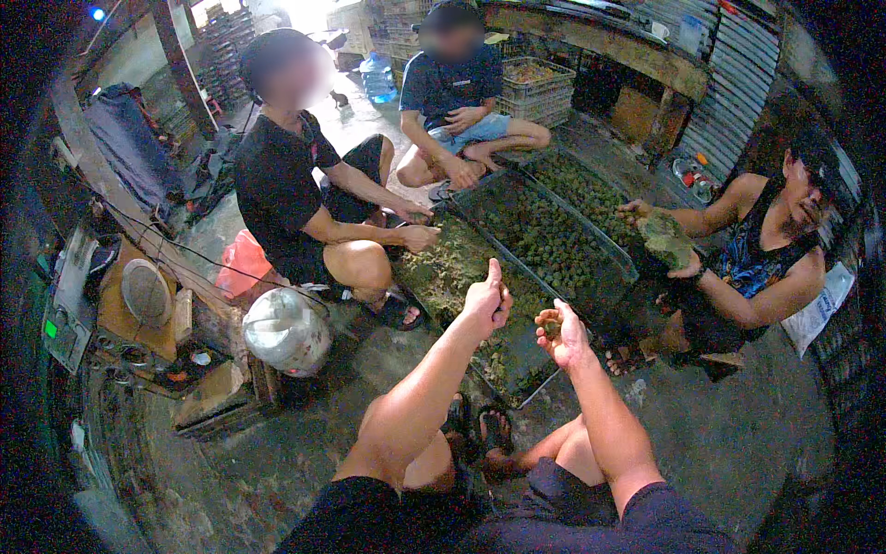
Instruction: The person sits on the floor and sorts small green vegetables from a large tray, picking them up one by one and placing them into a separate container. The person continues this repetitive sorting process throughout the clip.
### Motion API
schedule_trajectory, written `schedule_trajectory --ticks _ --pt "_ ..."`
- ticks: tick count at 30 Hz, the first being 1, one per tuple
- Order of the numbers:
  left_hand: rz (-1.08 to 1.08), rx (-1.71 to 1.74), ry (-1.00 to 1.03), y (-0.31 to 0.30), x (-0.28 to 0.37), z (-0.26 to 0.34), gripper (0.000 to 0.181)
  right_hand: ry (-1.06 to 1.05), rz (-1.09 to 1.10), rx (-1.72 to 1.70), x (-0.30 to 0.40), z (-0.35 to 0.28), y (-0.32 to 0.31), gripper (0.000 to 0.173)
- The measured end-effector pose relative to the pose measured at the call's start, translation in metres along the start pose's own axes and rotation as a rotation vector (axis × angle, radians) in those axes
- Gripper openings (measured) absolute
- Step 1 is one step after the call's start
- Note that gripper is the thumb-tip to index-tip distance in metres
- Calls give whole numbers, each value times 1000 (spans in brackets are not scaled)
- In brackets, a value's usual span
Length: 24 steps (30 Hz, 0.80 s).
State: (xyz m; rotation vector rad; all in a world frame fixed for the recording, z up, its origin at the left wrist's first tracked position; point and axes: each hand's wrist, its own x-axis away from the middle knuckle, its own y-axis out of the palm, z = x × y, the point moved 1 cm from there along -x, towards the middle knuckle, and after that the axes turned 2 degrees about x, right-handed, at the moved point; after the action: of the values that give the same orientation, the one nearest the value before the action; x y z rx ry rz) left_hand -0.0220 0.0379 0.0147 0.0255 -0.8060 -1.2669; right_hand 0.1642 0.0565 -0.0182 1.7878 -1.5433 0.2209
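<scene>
My left hand [490, 301] is raised over the near tray, one digit pointing up and the others curled; whether anything is inside the curl cannot be seen. To its right, my right hand [567, 338] has its fingers bent around a small greenish-brown clump [552, 329]. Beneath both hands lies a long shallow tray [533, 395] with loose yellow-green plant-like material [450, 266], thickest at its far left. Alongside it, a second tray [588, 242] holds many dark green round lumps [533, 211]. More such lumps [564, 173] lie beyond that tray's far side.
A person [277, 173] squats at left with hands at the near tray; another [453, 83] squats behind. At right, a third person [754, 242] holds a flat green mass [663, 239]. A silver helmet [287, 332], red plastic bag [243, 262] and plastic crates [536, 86] stand around.
</scene>
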Motion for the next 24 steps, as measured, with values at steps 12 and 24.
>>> schedule_trajectory --ticks 12,24 --pt "-45 -87 36 -37 -3 6 36 -451 10 299 91 -44 -24 20" --pt "61 -149 246 -34 -17 9 5 -714 1412 142 519 -71 -589 45"
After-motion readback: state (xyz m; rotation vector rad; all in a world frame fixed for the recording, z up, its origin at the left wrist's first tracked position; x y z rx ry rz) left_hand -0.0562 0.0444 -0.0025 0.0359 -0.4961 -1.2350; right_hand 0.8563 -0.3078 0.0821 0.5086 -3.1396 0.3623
